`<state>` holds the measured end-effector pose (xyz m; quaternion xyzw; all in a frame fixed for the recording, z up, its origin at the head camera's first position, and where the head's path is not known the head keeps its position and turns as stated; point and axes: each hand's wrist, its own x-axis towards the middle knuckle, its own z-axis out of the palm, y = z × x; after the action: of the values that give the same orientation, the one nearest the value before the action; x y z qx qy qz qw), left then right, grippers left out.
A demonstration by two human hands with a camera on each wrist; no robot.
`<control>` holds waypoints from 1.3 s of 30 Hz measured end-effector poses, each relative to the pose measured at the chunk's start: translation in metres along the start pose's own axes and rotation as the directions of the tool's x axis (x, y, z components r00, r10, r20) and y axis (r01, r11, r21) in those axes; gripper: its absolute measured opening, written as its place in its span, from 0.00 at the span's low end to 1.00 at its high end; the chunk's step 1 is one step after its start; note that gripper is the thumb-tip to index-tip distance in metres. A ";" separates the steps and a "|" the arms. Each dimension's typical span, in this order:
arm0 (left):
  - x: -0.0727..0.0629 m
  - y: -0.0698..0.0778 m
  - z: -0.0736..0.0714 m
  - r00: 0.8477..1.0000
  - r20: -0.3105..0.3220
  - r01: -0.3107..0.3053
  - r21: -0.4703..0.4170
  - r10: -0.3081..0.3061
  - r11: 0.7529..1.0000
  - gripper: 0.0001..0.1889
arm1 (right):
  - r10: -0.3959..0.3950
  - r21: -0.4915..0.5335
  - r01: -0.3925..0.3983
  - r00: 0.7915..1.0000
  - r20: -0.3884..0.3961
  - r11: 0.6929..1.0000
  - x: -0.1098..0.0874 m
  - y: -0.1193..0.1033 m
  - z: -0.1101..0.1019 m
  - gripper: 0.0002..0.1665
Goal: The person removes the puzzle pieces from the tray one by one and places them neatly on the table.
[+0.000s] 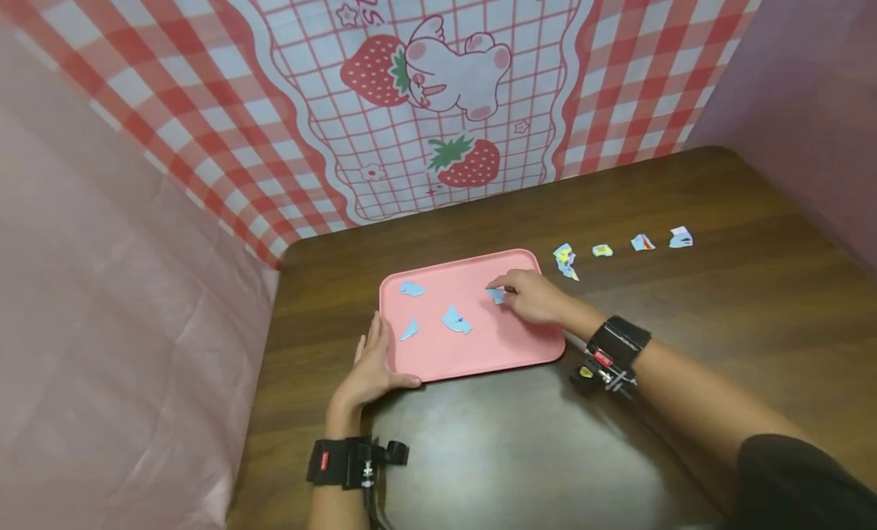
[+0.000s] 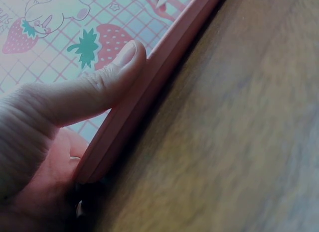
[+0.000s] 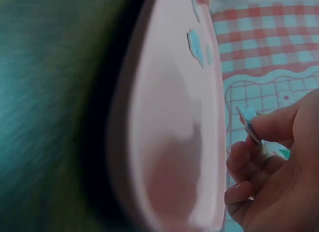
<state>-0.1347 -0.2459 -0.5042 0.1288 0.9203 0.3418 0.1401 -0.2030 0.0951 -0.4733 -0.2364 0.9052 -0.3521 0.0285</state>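
My right hand [image 1: 537,295] pinches a small flat light blue piece [image 3: 247,123] with an irregular outline between thumb and fingers, over the right part of a pink tray [image 1: 479,355]. On the tray lie an upper-left blue piece [image 1: 412,288], a narrow pointed one [image 1: 409,330] below it, and a larger middle piece [image 1: 455,320] with a small dark mark. My left hand [image 1: 370,370] holds the tray's near left corner, fingers along the left side. Its thumb [image 2: 102,90] lies across the near rim in the left wrist view.
Right of the tray, a row of multicoloured pieces lies on the brown wooden table [image 1: 740,324]: a yellow and purple piece [image 1: 565,261], a small yellow one [image 1: 602,250], one with red [image 1: 642,242] and a white-blue one [image 1: 681,237]. A strawberry-patterned cloth [image 1: 438,195] hangs behind.
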 end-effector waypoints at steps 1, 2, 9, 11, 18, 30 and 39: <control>0.000 0.000 0.000 1.000 -0.001 0.002 0.004 -0.002 1.000 0.73 | 0.012 0.002 -0.011 1.000 -0.014 1.000 -0.004 0.001 -0.003 0.16; 0.000 0.000 -0.001 1.000 0.000 0.003 0.006 -0.003 1.000 0.74 | 0.020 0.005 -0.019 0.999 -0.030 1.000 -0.009 0.002 -0.006 0.15; -0.001 0.000 0.000 1.000 0.008 0.001 0.002 -0.001 1.000 0.73 | 0.105 0.020 -0.103 0.981 -0.161 0.994 -0.037 0.023 -0.031 0.11; -0.001 -0.001 0.000 1.000 0.004 0.004 -0.002 -0.004 1.000 0.73 | 0.157 0.009 -0.159 0.966 -0.203 0.987 -0.044 0.031 -0.037 0.10; 0.000 -0.002 0.001 1.000 -0.001 0.008 -0.007 -0.008 1.000 0.73 | 0.318 0.019 -0.322 0.919 -0.235 0.946 -0.065 0.053 -0.049 0.16; -0.001 -0.001 0.000 1.000 0.001 -0.015 -0.013 0.015 1.000 0.73 | 0.287 -0.035 -0.293 0.950 -0.126 0.955 -0.066 0.064 -0.045 0.19; 0.000 -0.003 0.000 1.000 0.002 -0.014 -0.013 0.014 1.000 0.72 | 0.247 -0.093 -0.265 0.955 -0.165 0.960 -0.066 0.069 -0.040 0.21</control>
<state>-0.1351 -0.2480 -0.5064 0.1346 0.9170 0.3486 0.1396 -0.1811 0.1942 -0.4955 -0.0907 0.9464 -0.3099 -0.0086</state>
